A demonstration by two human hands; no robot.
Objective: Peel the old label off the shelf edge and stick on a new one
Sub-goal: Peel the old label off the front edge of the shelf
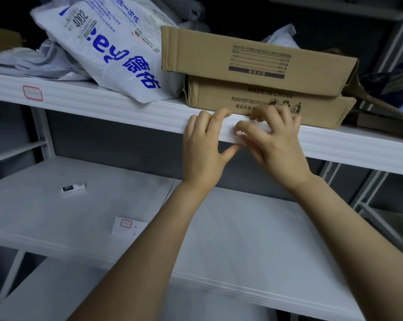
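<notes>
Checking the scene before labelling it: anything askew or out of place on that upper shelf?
White mailer bag slumps forward, its lower corner reaching the upper shelf edge. Top cardboard box sits skewed on the lower box, not squared up. The label under the right hand is mostly covered, so its state is unclear.

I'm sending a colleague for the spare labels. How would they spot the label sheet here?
Start at the wide white lower shelf. Near its front edge, just left of the left forearm, lies a flat white label sheet. Unlike the small box farther back marked 031, it carries a red-bordered label.
</notes>
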